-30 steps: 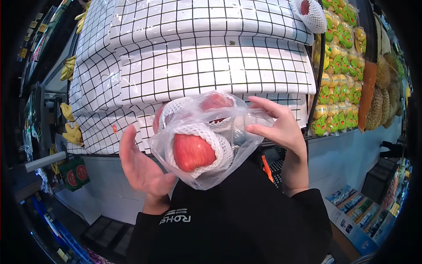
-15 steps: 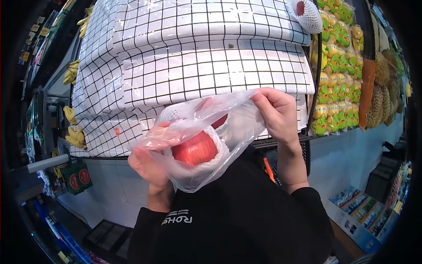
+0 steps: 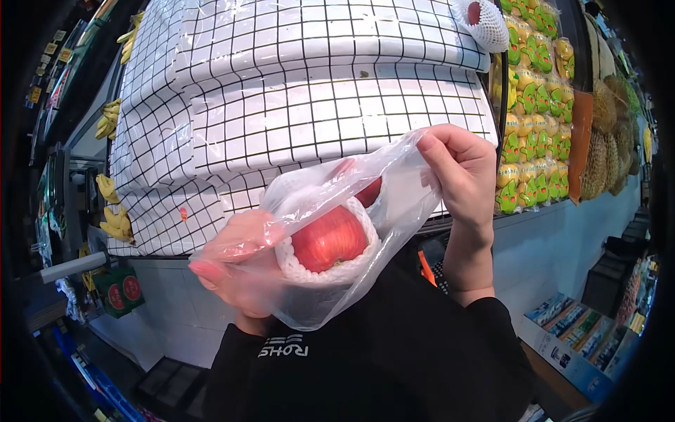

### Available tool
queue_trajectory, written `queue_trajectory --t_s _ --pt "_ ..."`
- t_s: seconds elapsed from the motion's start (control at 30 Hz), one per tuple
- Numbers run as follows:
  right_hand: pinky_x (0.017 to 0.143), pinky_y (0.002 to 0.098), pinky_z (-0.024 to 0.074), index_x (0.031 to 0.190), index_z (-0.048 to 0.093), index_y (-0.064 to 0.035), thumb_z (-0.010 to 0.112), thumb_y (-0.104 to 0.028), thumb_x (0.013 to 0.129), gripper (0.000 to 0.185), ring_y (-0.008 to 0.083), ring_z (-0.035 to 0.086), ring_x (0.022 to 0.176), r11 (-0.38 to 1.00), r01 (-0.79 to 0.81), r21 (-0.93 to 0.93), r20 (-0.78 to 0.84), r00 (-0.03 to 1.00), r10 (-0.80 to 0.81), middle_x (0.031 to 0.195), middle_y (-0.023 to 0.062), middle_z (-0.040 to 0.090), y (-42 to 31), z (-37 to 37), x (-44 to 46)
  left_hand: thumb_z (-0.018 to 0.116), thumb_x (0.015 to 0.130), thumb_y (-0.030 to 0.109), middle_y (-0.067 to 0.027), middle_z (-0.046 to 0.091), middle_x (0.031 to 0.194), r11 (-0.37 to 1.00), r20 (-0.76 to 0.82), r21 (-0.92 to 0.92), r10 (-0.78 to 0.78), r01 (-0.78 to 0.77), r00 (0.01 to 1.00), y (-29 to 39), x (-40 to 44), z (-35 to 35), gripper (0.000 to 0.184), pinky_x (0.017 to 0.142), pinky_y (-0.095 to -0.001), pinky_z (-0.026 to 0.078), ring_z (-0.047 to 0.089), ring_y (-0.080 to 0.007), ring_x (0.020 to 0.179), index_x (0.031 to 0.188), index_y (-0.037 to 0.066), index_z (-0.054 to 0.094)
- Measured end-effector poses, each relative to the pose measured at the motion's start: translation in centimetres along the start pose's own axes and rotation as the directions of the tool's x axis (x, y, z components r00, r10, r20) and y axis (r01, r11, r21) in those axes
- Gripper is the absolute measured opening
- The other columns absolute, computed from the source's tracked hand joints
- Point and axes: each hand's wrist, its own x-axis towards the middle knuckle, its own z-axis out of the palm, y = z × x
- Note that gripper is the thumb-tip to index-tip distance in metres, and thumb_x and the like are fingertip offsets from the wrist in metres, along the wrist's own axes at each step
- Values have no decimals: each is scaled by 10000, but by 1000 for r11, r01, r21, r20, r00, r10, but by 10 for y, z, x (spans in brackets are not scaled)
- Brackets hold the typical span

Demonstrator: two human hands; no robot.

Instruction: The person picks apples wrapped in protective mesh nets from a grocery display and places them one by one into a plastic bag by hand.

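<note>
A clear plastic bag [image 3: 337,304] is stretched between my two hands in front of my chest, its mouth open towards me. Inside lies a red apple [image 3: 327,243] in a white foam net [image 3: 373,243], with a second red apple [image 3: 369,193] partly hidden behind the plastic. My left hand [image 3: 235,264] grips the bag's left side, its fingers seen partly through the film. At the upper right corner, my right hand [image 3: 464,172] pinches the rim between thumb and curled fingers.
A stepped display covered in white checked cloth [image 3: 295,105] stands ahead. On it, a foam-netted fruit [image 3: 485,24] sits at the far right corner. Packed yellow fruit [image 3: 534,133] and durians [image 3: 605,155] are to the right, bananas [image 3: 116,225] to the left.
My hands have moved farther apart, the right up and outward, the left outward and slightly down. The bag is spread wider and more of the front apple shows.
</note>
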Motion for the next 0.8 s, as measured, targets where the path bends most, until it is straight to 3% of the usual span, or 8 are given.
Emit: queue_trajectory --t_s 0.2,0.27,0.33,0.37,0.43,0.5,0.67,0.8 --pt "517 175 392 984 688 39 655 -80 903 148 19 521 606 998 -39 53 -64 997 43 712 -14 639 29 -18 8 258 1046 442 -229 685 950 995 246 41 -95 87 965 -7 17 1 588 873 -459 477 635 -327 899 1003 -10 631" --pt "551 186 416 1022 680 30 693 -60 866 180 24 517 622 989 23 -148 -126 991 -42 720 1 631 35 -20 7 267 1047 434 -235 683 967 989 291 72 -144 129 946 -10 18 2 603 895 -458 467 634 -332 925 1021 -37 642" --pt "629 227 478 1036 680 18 729 -17 803 240 82 583 668 941 149 -305 -175 962 -209 734 38 648 34 -18 7 282 1046 433 -240 671 1004 990 265 48 -141 133 954 -12 14 6 638 906 -448 463 631 -327 946 997 -80 657" --pt "669 254 499 1023 685 16 737 -10 780 250 127 616 696 784 344 -517 -197 843 -500 747 62 660 26 -17 5 282 1046 433 -240 671 1004 990 266 49 -144 136 953 -14 14 6 638 906 -448 463 631 -327 946 997 -80 657" --pt "724 295 526 989 689 13 742 -3 750 246 210 663 747 616 549 -564 -63 716 -695 784 104 682 13 -16 -5 288 1044 437 -244 659 1035 990 321 44 -141 134 936 -17 14 6 660 920 -428 459 627 -324 976 1028 -111 655" --pt "703 298 530 921 683 14 739 -5 745 186 265 672 730 787 537 -306 201 844 -497 830 132 693 -4 -15 -15 287 1043 442 -245 656 1042 991 351 55 -131 119 927 -19 15 10 667 921 -423 460 624 -326 987 1049 -120 646" --pt "680 363 515 976 695 -23 627 -263 875 269 371 651 783 653 248 -716 417 902 114 843 184 675 10 -3 1 285 1043 441 -249 650 1060 995 417 88 -71 37 906 -25 18 11 680 924 -425 462 617 -337 1013 1082 -148 623" --pt "731 383 510 1122 650 -36 678 -431 821 498 381 648 838 846 203 -492 475 877 67 885 179 670 17 -7 -3 285 1047 413 -260 639 1099 992 403 119 -92 48 911 -21 18 13 659 943 -438 453 610 -354 1043 1100 -160 607"
